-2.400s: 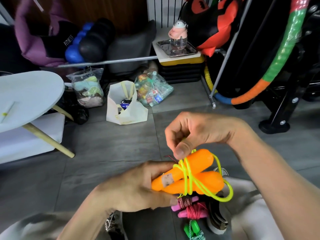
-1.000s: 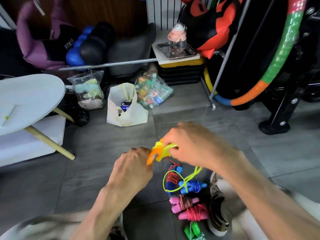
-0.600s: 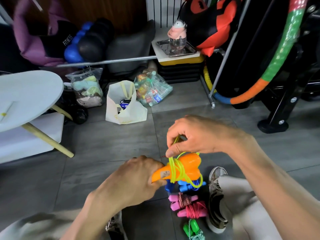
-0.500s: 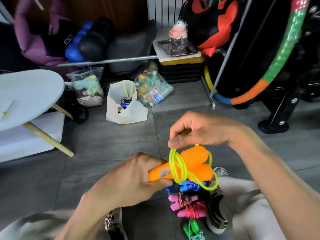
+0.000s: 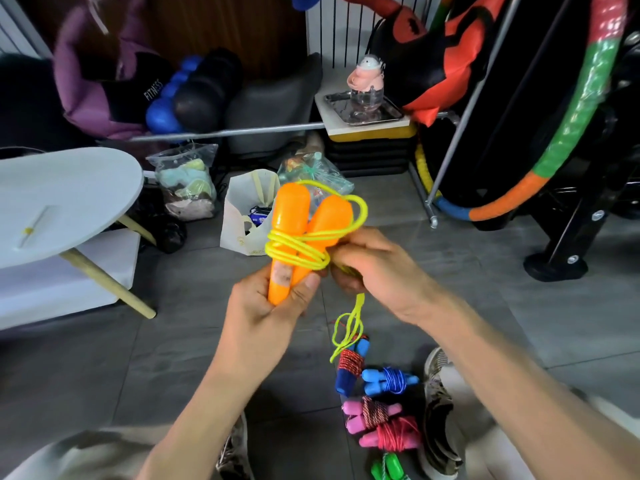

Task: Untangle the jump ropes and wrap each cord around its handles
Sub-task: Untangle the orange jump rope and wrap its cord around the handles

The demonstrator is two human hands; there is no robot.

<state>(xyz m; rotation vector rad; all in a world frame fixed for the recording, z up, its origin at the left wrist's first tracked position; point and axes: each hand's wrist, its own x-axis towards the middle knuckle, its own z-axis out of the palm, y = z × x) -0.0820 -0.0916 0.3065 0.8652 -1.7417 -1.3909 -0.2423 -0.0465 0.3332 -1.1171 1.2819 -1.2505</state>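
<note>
Over the grey tiled floor (image 5: 104, 358), the left hand (image 5: 266, 306) grips the lower ends of the two orange handles (image 5: 304, 233), fingers and thumb curled round them so the handles stand upright and side by side above the hand. The right hand (image 5: 374, 271) sits just right of the handles, touching them at their middle, its fingers pinched on the yellow-green cord (image 5: 294, 247). That cord runs several turns around the handles' middle, loops over the top of the right handle, and a loose tail (image 5: 349, 323) hangs below the right hand.

Below the handles, on the floor, lie wrapped ropes: a blue-handled rope with red cord (image 5: 349, 365), a blue rope (image 5: 391, 379) touching it, two pink-handled ropes (image 5: 381, 424) nearer the person, and a green one (image 5: 388, 469) at the bottom edge. A patterned shoe (image 5: 440, 410) rests just right of these bundles.
</note>
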